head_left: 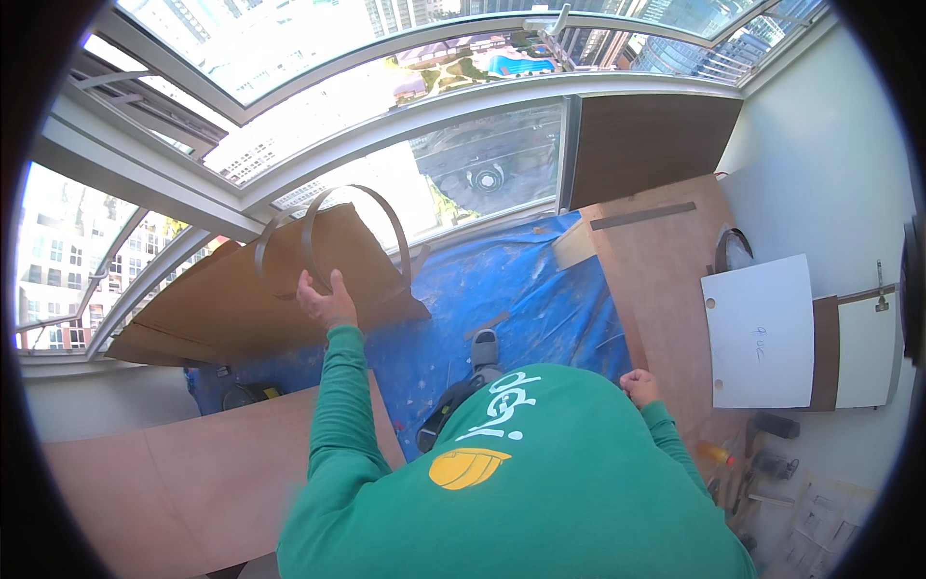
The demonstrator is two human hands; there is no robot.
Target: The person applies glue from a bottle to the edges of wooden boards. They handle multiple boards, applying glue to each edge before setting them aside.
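My left hand [331, 304] is raised over the floor on the left, its fingers curled around a looped grey-brown edging strip [390, 217]. The strip's thin coils arch above the hand, in front of a large sheet of brown cardboard [212, 299] leaning by the window. My right hand [640, 387] is closed beside the left edge of a long plywood board [666, 280]. Whether anything is inside those right fingers is hidden. A short dark strip [643, 215] lies across the board's far end.
Blue sheeting [502, 280] covers the floor. Another wooden panel [231, 473] lies at lower left. White panels [759, 333] lean against the right wall, with tools [774, 463] below them. Open windows [482, 72] stretch across the far side. My sandalled foot [484, 349] is between the boards.
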